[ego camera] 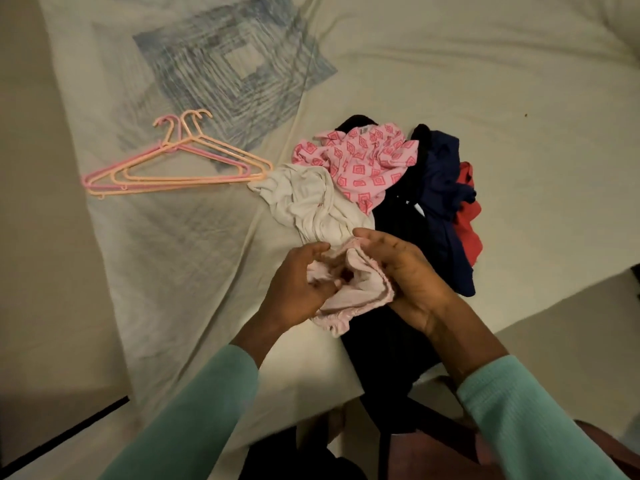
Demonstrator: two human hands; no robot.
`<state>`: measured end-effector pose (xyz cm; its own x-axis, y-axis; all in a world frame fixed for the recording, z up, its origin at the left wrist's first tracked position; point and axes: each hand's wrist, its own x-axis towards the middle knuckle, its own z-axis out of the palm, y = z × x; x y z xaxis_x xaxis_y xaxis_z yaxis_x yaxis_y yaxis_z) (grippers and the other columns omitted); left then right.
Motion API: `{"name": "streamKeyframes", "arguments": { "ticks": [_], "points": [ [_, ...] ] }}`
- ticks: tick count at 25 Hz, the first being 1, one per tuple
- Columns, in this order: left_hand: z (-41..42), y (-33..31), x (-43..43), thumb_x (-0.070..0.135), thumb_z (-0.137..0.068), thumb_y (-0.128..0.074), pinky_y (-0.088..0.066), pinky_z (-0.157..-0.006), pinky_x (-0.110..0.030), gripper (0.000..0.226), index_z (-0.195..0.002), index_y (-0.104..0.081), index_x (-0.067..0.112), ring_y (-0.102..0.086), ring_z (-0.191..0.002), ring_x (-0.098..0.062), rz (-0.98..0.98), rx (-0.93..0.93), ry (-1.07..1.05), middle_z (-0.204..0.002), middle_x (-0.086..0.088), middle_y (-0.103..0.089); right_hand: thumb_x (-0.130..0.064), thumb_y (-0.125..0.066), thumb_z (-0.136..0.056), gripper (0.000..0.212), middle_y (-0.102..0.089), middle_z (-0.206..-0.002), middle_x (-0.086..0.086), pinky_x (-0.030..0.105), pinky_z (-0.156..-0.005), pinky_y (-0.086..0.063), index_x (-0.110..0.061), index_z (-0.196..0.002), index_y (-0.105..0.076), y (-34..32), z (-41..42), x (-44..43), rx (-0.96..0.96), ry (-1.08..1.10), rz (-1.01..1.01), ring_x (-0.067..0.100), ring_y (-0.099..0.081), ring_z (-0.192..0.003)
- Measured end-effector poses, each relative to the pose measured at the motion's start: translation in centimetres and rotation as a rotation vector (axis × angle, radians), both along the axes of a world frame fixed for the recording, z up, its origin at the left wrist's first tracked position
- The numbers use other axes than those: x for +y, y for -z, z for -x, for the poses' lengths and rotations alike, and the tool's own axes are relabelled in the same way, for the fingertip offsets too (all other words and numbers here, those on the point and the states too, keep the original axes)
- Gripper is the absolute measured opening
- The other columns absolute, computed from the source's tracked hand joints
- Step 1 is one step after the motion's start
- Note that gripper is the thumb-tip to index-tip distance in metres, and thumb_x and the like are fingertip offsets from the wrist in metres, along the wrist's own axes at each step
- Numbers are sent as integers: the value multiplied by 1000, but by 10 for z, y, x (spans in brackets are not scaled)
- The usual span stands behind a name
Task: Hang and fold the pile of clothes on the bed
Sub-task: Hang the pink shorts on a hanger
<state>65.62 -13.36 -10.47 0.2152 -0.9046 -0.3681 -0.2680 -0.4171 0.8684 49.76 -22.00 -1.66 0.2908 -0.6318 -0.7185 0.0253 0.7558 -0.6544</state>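
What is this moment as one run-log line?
left hand: grips pale pink garment | right hand: grips same garment | hangers: lying on bed

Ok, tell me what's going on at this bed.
A person is sorting laundry. The left hand and right hand both grip a small pale pink garment over the near edge of the bed. The pile lies crumpled behind it, not yet folded. The hangers lie bare to the left.

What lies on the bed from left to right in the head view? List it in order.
Hangers → white garment → pink patterned garment → navy garment → red garment. Left out: the pale pink garment held by the left hand and right hand, which overlaps the middle.
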Motion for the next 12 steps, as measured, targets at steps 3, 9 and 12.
{"name": "streamKeyframes", "arguments": {
  "ticks": [3, 9, 12],
  "points": [
    [2, -30, 15, 46, -80, -78, -49, -89, -33, 28, -100, -64, 34, -62, -105, -17, -63, -204, 22, -110, 8, -61, -1, -73, -79, 54, -72, -107, 18, 31, -79, -62, -3, -132, -65, -56, 14, 21, -215, -160, 89, 22, -71, -87],
    [-16, -118, 80, 10, -95, -67, -43, -68, -27, 12, -100, -60, 18, -59, -78, -8, 126, -264, -318, -86, 9, -63, 18, -61, -87, 52, -74, -120, 1, 33, -88, -59, -19, -123, -71, -112, 49, 47, 201, -370, 670, 19, -72, -106],
    [-36, -160, 117, 9, -88, -72, -51, -76, -29, 27, -110, -65, 22, -64, -84, -16, 158, -513, -279, -99, 2, -67, 5, -61, -90, 38, -73, -113, 1, 37, -85, -59, -23, -111, -75, -112, 65, 60, 331, -160, 779, 19, -70, -99]
  ]
}}
